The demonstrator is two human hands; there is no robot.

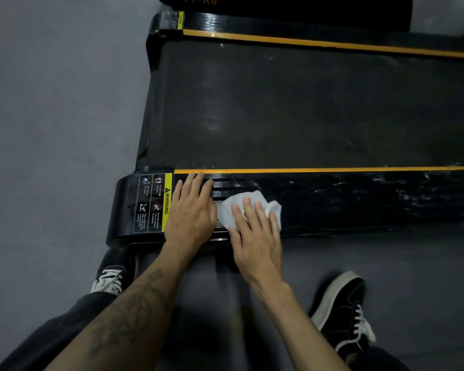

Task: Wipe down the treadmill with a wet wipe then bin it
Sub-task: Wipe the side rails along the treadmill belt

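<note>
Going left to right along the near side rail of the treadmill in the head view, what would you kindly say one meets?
Yellow-and-black warning label → left hand pressed flat on the black rail → crumpled white wet wipe → right hand pressing it.

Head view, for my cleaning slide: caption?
Right hand presses wet wipe onto treadmill side rail; left hand rests beside it.

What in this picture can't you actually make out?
- Head view: the part of the wet wipe under the right hand is hidden.
- The small print on the warning label is too tiny to read.
- The treadmill runs off the right edge.
- No bin shows.
</note>
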